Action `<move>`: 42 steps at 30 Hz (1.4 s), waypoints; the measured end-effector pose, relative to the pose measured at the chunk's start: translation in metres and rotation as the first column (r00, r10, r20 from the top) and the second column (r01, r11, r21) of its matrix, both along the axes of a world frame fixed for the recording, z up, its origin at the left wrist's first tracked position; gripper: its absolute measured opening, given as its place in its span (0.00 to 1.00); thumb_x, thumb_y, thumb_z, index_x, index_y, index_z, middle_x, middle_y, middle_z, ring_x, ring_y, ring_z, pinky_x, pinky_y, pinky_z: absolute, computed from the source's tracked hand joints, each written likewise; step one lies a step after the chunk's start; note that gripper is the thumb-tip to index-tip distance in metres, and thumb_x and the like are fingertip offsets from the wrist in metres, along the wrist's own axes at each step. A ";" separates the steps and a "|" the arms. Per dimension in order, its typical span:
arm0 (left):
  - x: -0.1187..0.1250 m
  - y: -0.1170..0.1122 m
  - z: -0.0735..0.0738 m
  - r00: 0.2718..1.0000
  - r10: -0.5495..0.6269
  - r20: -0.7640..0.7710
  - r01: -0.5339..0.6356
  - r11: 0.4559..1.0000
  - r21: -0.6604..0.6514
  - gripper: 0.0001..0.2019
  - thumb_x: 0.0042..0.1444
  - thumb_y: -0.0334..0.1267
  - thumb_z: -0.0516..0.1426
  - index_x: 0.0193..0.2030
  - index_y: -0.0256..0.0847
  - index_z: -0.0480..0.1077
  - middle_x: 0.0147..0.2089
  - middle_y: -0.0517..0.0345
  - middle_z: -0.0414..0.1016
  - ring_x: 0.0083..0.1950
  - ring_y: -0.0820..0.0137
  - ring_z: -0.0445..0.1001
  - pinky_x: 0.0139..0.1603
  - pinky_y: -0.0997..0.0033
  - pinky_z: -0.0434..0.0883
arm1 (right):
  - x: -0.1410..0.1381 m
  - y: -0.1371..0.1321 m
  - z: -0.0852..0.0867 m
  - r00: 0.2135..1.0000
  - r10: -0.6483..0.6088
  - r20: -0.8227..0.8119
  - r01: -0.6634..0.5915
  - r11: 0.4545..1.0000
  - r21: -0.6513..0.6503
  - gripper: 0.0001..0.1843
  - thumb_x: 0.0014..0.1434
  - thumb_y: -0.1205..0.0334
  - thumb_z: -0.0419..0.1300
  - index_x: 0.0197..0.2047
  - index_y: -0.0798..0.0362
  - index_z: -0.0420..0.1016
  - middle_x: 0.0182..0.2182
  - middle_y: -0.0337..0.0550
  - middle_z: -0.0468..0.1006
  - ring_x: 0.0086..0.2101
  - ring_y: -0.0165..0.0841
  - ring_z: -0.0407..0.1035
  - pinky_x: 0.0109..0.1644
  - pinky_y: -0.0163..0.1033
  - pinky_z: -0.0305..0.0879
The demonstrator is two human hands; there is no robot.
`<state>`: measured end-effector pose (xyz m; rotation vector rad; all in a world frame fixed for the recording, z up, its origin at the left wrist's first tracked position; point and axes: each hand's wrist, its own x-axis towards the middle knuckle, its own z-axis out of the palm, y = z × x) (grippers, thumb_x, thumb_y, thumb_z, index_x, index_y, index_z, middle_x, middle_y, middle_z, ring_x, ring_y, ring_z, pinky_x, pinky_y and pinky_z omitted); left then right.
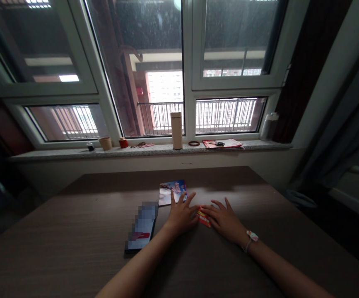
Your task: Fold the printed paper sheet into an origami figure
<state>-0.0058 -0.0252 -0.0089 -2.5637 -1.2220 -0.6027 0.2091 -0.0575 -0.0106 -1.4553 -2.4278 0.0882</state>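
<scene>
A small red packet or folded paper (204,219) with white and yellow print lies on the brown table between my hands. My left hand (181,216) comes in from the left, fingers spread, its thumb side touching the packet's upper left edge. From the other side, my right hand (224,219) rests its fingertips on the packet's upper part, the remaining fingers stretched out. A bracelet with a pale charm (251,236) circles the right wrist. Beyond the left fingertips is a blue and white printed card or booklet (168,193), partly covered by that hand.
A phone (142,227), its screen partly blurred, lies left of my left forearm. On the windowsill (154,152) stand a beige thermos (176,130), a paper cup (105,143), a small red item (123,142), scissors on red papers (222,143), and a clear bottle (269,127).
</scene>
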 end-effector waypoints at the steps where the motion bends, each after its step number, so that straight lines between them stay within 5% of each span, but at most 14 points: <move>1: -0.001 -0.001 0.001 1.000 -0.004 0.000 0.004 1.000 0.002 0.15 0.58 0.52 0.56 0.51 0.60 0.74 0.68 0.60 0.59 0.66 0.48 0.55 0.63 0.26 0.28 | 0.000 0.000 0.000 1.000 -0.001 0.003 0.001 1.000 -0.001 0.21 0.66 0.56 0.46 0.61 0.32 0.63 0.60 0.33 0.68 0.63 0.42 0.53 0.67 0.67 0.29; 8: -0.007 -0.007 0.004 1.000 -0.026 -0.007 0.026 1.000 0.000 0.12 0.58 0.52 0.56 0.46 0.58 0.76 0.66 0.62 0.62 0.65 0.50 0.56 0.63 0.27 0.26 | -0.001 -0.001 0.000 1.000 -0.005 0.008 0.006 1.000 -0.004 0.22 0.67 0.55 0.46 0.62 0.31 0.61 0.61 0.30 0.66 0.63 0.43 0.52 0.66 0.68 0.27; 17: -0.005 -0.006 -0.001 1.000 0.021 0.022 -0.021 0.999 -0.034 0.17 0.58 0.55 0.55 0.53 0.60 0.72 0.69 0.59 0.57 0.66 0.48 0.55 0.63 0.25 0.31 | -0.001 0.001 -0.005 0.995 -0.099 0.017 0.098 0.994 0.049 0.22 0.67 0.53 0.44 0.62 0.35 0.62 0.62 0.33 0.66 0.65 0.46 0.49 0.66 0.70 0.26; 27: -0.004 -0.006 0.004 1.000 -0.001 0.015 0.001 1.000 0.026 0.12 0.58 0.53 0.56 0.44 0.59 0.77 0.65 0.63 0.64 0.65 0.49 0.57 0.64 0.28 0.27 | 0.001 0.002 -0.009 0.994 -0.112 0.011 0.111 0.991 0.077 0.21 0.68 0.52 0.44 0.62 0.31 0.61 0.61 0.29 0.66 0.64 0.44 0.50 0.66 0.70 0.28; 42: -0.008 -0.011 0.012 0.998 -0.030 0.051 0.033 0.998 -0.056 0.10 0.60 0.49 0.55 0.39 0.52 0.77 0.64 0.63 0.65 0.65 0.52 0.57 0.63 0.28 0.23 | 0.001 0.001 -0.007 0.992 -0.124 0.023 0.122 0.990 0.075 0.22 0.67 0.52 0.44 0.63 0.31 0.60 0.61 0.30 0.66 0.64 0.46 0.52 0.65 0.71 0.28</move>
